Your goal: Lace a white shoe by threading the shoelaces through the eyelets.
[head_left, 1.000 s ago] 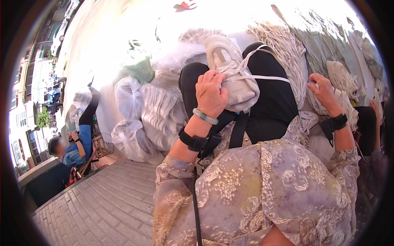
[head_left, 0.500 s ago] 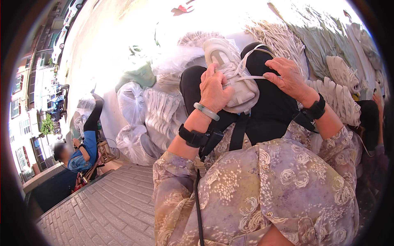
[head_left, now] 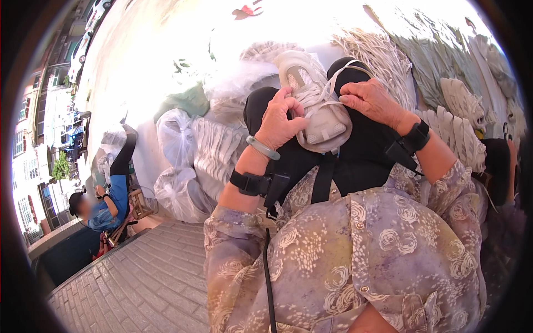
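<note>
A white, chunky sneaker [head_left: 328, 123] rests across my black-trousered thighs, its heel toward my body. Loose white shoelaces [head_left: 317, 94] run over its middle. My left hand [head_left: 279, 119] is at the shoe's left side, fingertips by the lacing. Its thumb and forefinger are curved with a gap between them, and I see nothing in it. My right hand [head_left: 375, 101], over my right thigh, has thumb and forefinger pinched on a shoelace stretched from the shoe. Another loop of lace arches over my right knee.
Tied clear plastic bags [head_left: 177, 139] lie left of my legs, beside a stack of white shoe parts [head_left: 217, 152]. Bundles of white laces [head_left: 380, 61] and stacked pale shoe pieces [head_left: 452, 133] are on the right. A person in blue [head_left: 108, 208] sits at the far left.
My right hand has come left, closer to the shoe, with the shoelace in its fingers. My left hand has slid slightly left, its thumb moving off the shoe's upper.
</note>
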Action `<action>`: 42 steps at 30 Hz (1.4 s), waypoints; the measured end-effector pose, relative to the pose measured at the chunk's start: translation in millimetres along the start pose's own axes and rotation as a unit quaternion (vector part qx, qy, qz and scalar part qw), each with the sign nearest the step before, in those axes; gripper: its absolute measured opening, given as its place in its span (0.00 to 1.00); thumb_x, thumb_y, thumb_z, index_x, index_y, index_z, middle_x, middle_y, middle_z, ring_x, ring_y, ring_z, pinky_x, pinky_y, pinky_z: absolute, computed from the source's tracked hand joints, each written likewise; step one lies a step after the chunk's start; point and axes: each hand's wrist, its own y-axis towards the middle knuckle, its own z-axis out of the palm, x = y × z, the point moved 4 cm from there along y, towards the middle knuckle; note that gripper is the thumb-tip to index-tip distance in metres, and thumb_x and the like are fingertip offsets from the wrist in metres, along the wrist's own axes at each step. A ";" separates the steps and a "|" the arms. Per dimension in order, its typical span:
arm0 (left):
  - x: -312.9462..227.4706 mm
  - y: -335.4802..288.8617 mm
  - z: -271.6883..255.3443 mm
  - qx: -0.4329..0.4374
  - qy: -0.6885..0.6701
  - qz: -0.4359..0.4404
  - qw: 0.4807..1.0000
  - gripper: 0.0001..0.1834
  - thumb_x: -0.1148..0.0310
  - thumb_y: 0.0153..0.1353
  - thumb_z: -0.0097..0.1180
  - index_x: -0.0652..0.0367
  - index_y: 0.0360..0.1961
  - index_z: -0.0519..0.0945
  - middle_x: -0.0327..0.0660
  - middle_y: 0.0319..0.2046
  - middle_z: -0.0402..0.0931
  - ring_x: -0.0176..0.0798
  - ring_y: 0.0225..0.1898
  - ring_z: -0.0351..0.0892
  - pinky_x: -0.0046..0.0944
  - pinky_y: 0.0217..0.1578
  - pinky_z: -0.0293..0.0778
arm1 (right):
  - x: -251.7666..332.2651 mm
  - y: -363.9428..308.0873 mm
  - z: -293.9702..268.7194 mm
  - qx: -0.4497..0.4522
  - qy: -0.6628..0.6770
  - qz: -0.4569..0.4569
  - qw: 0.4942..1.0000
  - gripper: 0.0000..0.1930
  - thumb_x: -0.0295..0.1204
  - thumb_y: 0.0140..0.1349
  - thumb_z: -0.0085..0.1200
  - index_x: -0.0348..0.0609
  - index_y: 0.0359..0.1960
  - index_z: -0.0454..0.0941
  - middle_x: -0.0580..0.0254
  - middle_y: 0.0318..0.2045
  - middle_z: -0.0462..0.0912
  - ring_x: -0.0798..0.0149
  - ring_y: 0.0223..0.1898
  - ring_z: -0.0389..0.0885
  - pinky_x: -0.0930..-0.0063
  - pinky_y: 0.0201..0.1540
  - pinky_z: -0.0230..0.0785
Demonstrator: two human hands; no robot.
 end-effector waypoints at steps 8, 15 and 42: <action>-10.3 -2.7 17.2 -0.045 0.140 -0.001 0.989 0.10 0.66 0.41 0.63 0.58 0.23 0.77 0.61 0.58 0.59 0.60 0.59 0.57 0.46 0.58 0.56 | -19.6 7.9 5.1 0.126 0.208 0.129 0.961 0.24 0.49 0.63 0.44 0.41 0.22 0.74 0.67 0.13 0.72 0.73 0.18 0.70 0.77 0.26 0.63; 1.6 -9.6 -12.1 0.040 -0.099 -0.044 0.993 0.05 0.74 0.42 0.60 0.61 0.20 0.75 0.49 0.55 0.64 0.33 0.42 0.70 0.31 0.46 0.65 | -27.0 10.0 3.9 0.156 0.261 0.151 0.941 0.24 0.51 0.62 0.46 0.44 0.18 0.75 0.70 0.11 0.72 0.77 0.16 0.66 0.79 0.21 0.56; -8.5 -2.2 12.2 -0.218 -0.095 0.075 0.968 0.12 0.81 0.57 0.46 0.63 0.42 0.73 0.35 0.28 0.76 0.23 0.22 0.69 0.24 0.26 0.68 | -6.2 14.5 -8.6 0.265 0.186 0.104 0.940 0.13 0.37 0.53 0.56 0.38 0.32 0.78 0.69 0.21 0.75 0.78 0.24 0.70 0.82 0.29 0.63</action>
